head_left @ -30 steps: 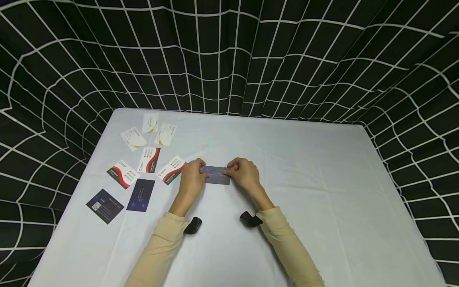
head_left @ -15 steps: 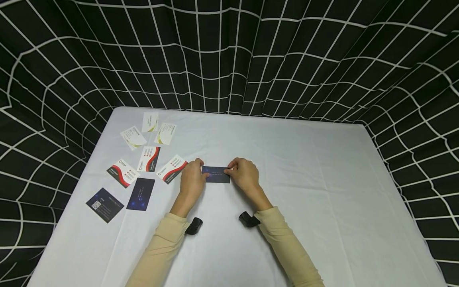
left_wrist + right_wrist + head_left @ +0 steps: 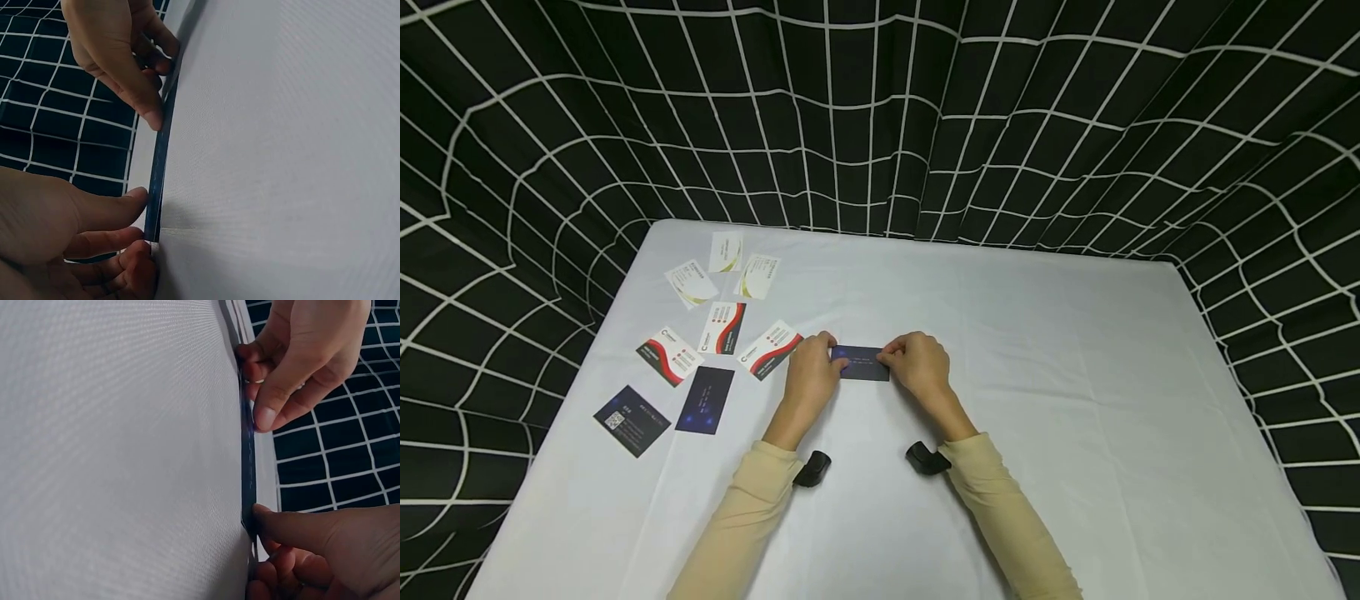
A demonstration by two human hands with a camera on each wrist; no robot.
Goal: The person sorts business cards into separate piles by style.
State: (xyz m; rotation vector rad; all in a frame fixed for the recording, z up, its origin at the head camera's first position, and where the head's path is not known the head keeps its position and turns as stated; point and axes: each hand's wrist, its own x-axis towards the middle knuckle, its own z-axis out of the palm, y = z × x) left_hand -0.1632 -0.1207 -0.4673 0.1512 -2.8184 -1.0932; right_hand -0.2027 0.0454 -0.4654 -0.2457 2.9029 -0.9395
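Observation:
A dark blue business card (image 3: 863,372) with small pale print and a bluish glow at its left end lies lengthwise between my hands. My left hand (image 3: 808,379) holds its left end, thumb on the printed face. On the right end, my right hand (image 3: 922,367) pinches with thumb and fingertips. In the left wrist view the card (image 3: 156,181) appears nearly edge-on, low over the white cloth; whether it touches the cloth cannot be told. The right wrist view shows the same card (image 3: 248,469) as a narrow dark strip, with both thumbs on its edge.
Left on the white-covered table (image 3: 1075,375) lie two more dark cards (image 3: 705,401), several white cards with red and black waves (image 3: 723,327), and several white cards with gold curves (image 3: 692,283). A black curtain with white grid lines (image 3: 880,108) hangs behind.
The head view has shifted slightly, moving the whole scene a little to the right. Both hands keep hold of the card, which looked slightly taller and paler one second ago.

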